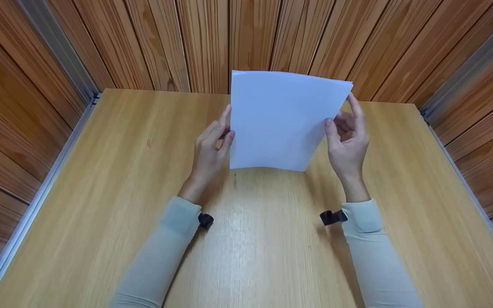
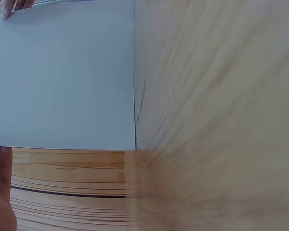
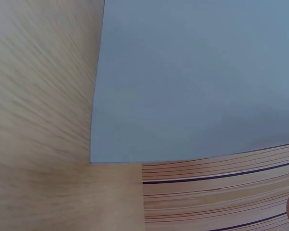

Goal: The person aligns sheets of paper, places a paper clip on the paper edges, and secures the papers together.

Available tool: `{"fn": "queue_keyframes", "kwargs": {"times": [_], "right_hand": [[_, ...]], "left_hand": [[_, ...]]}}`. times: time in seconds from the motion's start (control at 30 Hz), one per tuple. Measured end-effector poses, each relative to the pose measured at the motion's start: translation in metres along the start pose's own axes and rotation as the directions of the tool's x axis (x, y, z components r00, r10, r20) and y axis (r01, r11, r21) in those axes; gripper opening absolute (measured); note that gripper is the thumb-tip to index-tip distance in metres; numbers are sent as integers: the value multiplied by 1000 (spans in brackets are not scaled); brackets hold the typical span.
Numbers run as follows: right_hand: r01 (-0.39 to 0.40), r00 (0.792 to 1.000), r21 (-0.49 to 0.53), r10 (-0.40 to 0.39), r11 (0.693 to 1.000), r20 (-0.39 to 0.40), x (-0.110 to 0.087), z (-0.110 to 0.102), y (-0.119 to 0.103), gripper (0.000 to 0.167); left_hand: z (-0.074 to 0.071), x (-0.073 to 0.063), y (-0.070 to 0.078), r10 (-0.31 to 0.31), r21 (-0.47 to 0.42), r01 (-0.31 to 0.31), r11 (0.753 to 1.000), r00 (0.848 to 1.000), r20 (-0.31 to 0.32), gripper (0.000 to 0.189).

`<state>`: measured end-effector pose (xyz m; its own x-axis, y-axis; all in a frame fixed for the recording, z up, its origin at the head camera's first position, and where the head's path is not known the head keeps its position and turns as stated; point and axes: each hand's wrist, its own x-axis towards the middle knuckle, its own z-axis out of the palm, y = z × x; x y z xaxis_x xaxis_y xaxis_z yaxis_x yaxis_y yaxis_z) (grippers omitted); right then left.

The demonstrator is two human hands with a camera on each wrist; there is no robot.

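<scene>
White sheets of paper (image 1: 280, 119) stand on edge in a thin stack on the wooden table (image 1: 263, 239), facing me in the head view. Several edges show at the top right corner. At the left side, my left hand (image 1: 212, 145) holds the stack between thumb and fingers. Across from it, my right hand (image 1: 349, 141) grips the right edge, its thumb in front and index finger near the upper corner. Paper (image 2: 62, 77) fills much of the left wrist view, its lower edge against the tabletop. The right wrist view shows the paper's blank face (image 3: 183, 82) too.
Wood-plank walls (image 1: 255, 38) close off the back and both sides. Metal rails (image 1: 37, 201) run along the table's side edges. Small black wrist cameras (image 1: 206, 220) sit at both sleeve cuffs. A small reddish mark (image 1: 149, 143) lies on the table to the left.
</scene>
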<state>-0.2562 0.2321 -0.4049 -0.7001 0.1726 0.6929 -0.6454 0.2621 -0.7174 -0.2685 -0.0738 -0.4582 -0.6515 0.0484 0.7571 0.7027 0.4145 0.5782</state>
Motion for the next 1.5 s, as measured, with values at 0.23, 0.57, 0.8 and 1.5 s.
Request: {"fn": "queue_keyframes", "kwargs": {"times": [0.23, 0.57, 0.8, 1.5], "right_hand": [[23, 999, 1, -23, 1000, 22, 8, -5, -3, 63], [57, 997, -55, -54, 997, 59, 21, -10, -14, 62], [95, 992, -65, -89, 993, 87, 33, -13, -21, 62], [286, 935, -239, -216, 928, 282, 74, -19, -49, 55]], "left_hand": [[1, -1, 2, -14, -6, 14, 1000, 1000, 3, 53], [-1, -2, 1, -15, -15, 15, 1000, 1000, 2, 54], [0, -2, 1, 7, -22, -7, 1000, 1000, 9, 52], [4, -2, 1, -5, -19, 5, 1000, 1000, 11, 53]]}}
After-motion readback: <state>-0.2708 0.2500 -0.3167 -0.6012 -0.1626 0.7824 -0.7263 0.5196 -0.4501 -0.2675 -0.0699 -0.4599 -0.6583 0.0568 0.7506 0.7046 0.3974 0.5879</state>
